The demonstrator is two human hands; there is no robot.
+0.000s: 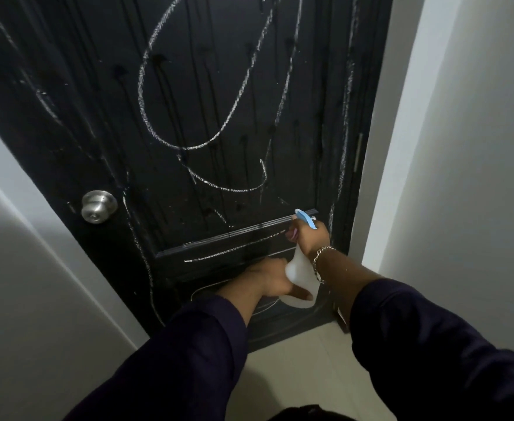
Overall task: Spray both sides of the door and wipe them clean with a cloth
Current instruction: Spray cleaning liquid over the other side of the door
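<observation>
Door [189, 117]: black, chalk-scribbled, streaked with wet drips.
Your right hand [310, 238] grips the white spray bottle [298, 268] by its neck near the lower panel; your left hand [268, 278] cups its base, thumb curled underneath.

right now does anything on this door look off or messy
Yes. The black door is covered in white chalk-like scribbles: big loops on the upper panel, lines along its edges. Dark wet drips streak down the upper panel. The right hand grips the spray bottle; the left hand supports its base.
</observation>
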